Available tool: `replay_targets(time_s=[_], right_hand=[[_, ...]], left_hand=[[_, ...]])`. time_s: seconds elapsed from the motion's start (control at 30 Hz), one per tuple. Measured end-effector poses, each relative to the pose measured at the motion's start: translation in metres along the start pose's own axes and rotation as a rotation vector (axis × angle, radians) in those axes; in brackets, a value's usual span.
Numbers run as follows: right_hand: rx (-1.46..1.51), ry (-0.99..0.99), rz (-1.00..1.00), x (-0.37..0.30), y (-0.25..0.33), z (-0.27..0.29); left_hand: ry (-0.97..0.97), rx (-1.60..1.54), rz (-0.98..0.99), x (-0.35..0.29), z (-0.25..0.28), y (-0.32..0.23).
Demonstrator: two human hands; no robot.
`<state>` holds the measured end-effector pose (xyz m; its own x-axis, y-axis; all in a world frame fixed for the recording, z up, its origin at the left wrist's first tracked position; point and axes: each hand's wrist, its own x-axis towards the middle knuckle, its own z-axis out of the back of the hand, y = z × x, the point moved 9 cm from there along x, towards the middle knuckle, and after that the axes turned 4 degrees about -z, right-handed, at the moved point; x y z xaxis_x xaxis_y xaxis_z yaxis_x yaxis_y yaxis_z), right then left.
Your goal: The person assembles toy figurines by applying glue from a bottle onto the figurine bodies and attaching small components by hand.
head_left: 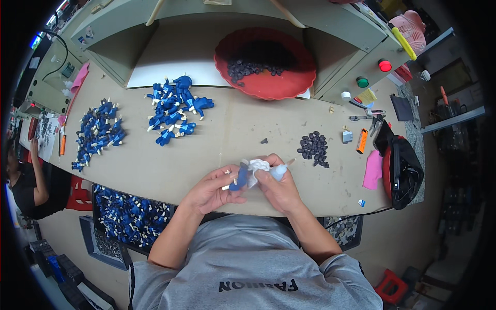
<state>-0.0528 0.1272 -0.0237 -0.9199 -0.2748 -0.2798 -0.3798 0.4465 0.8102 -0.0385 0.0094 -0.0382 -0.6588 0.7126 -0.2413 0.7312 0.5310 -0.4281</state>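
Note:
Just above the table's near edge, my left hand (207, 192) pinches a small blue figurine (241, 176) with pale limb ends. My right hand (283, 195), close beside it, is closed around a small translucent squeeze bottle (278, 172) with a thin tip pointing up and right. A crumpled white tissue (258, 165) is also in the right hand's fingers, touching or nearly touching the figurine. Right of the hands lies a pile of small dark pieces (314, 148), and a single dark piece (264, 140) sits apart from it.
Two groups of blue figurines (173, 111) (99, 133) lie on the left of the table. A red scalloped tray (289, 89) with dark pieces stands under the shelf. At right are an orange cutter (362, 141), a pink cloth (372, 170) and a black-red bag (405, 173). A full crate (170, 211) stands below left.

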Motion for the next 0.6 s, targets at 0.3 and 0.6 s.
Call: replay_targets(time_s=[0.3, 0.6], right_hand=[[-0.197, 0.104, 0.011, -0.001, -0.004, -0.010], [-0.420, 0.073, 0.090, -0.002, 0.019, -0.028]], left_hand=[[-0.116, 0.048, -0.046, -0.006, 0.008, 0.000], [-0.172, 0.199, -0.100, -0.002, 0.004, 0.002]])
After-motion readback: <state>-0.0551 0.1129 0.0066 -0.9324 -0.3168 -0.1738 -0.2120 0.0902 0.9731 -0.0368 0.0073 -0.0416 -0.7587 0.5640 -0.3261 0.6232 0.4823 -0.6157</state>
